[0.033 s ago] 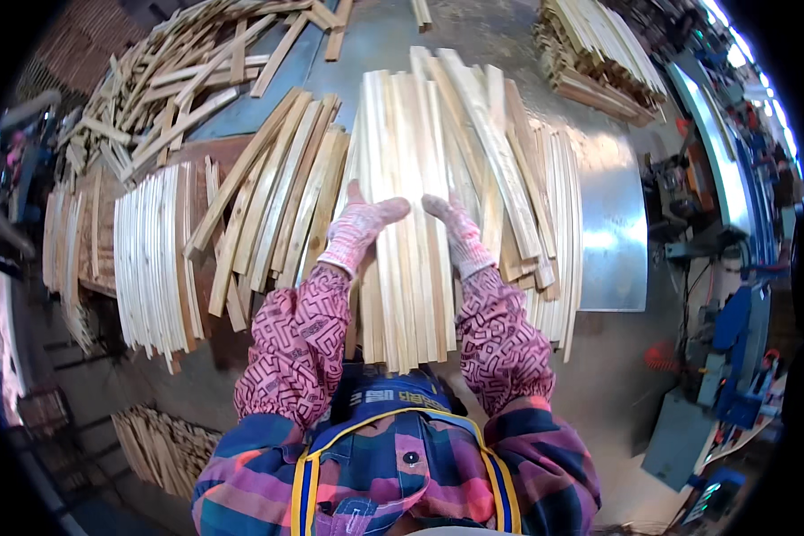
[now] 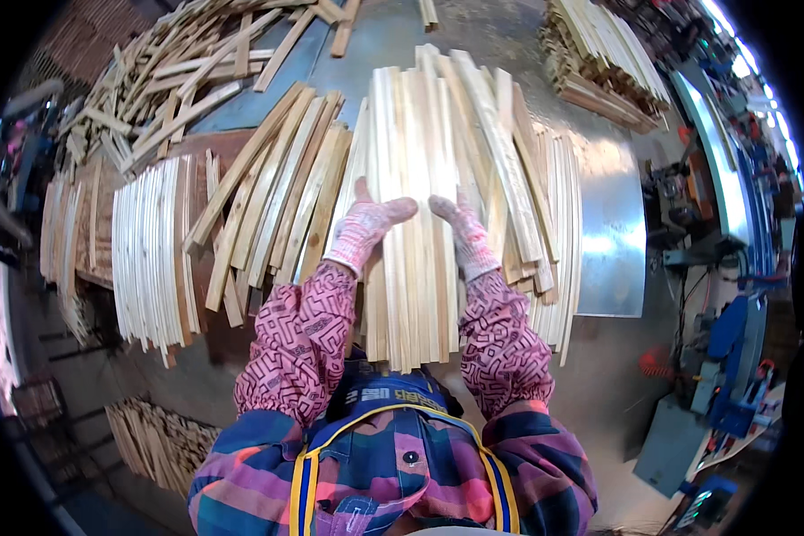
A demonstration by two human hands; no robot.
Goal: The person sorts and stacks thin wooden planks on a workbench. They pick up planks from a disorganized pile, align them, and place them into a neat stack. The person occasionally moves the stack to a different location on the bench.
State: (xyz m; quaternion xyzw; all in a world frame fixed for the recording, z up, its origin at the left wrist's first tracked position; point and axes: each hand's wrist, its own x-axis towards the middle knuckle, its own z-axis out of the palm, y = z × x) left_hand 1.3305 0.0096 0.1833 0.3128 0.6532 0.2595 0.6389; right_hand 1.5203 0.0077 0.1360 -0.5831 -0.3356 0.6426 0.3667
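A bundle of pale wooden strips (image 2: 413, 277) lies lengthwise in front of me, its near ends close to my apron. My left hand (image 2: 366, 230), in a pinkish-white knit glove, clasps the bundle's left side with the thumb across the top. On the opposite side my right hand (image 2: 469, 234), gloved alike, presses in with its thumb over the edge. The fingers of both hands are partly hidden by the wood. Loose strips (image 2: 500, 152) lie at an angle just right of the bundle, some crossing others. More loose strips (image 2: 286, 188) fan out to the left.
Neat rows of strips (image 2: 156, 259) lie further left, and another row (image 2: 563, 241) lies at the right on the shiny metal tabletop (image 2: 612, 241). A jumbled heap of strips (image 2: 179, 80) covers the far left. Stacked strips (image 2: 603, 62) stand far right, near blue machinery (image 2: 732, 339).
The bundle and both hands have shifted very slightly to the right. My grip on it looks the same.
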